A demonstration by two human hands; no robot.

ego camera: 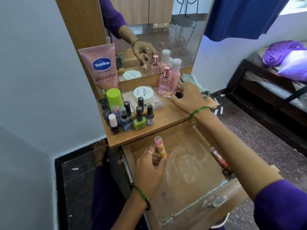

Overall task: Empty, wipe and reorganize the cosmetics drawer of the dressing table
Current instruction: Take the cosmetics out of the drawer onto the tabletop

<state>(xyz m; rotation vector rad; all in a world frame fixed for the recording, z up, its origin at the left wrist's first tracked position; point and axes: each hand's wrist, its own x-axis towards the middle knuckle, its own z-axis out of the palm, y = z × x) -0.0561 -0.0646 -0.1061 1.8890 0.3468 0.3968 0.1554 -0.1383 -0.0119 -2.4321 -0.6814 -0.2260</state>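
A lip balm (159,146) is gripped by the left hand (150,168) over the drawer (191,185); a small dark bottle (178,94) is pinched by the right hand (188,98) on the tabletop.

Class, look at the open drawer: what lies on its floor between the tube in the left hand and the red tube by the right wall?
In the head view, nothing but the bare drawer floor, smeared with white powdery residue, lies between the left hand's tube and the red tube.

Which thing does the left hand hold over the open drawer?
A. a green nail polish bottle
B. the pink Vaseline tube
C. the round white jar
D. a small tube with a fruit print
D: the left hand holds a small fruit-print tube upright over the drawer; the other things stand on the tabletop.
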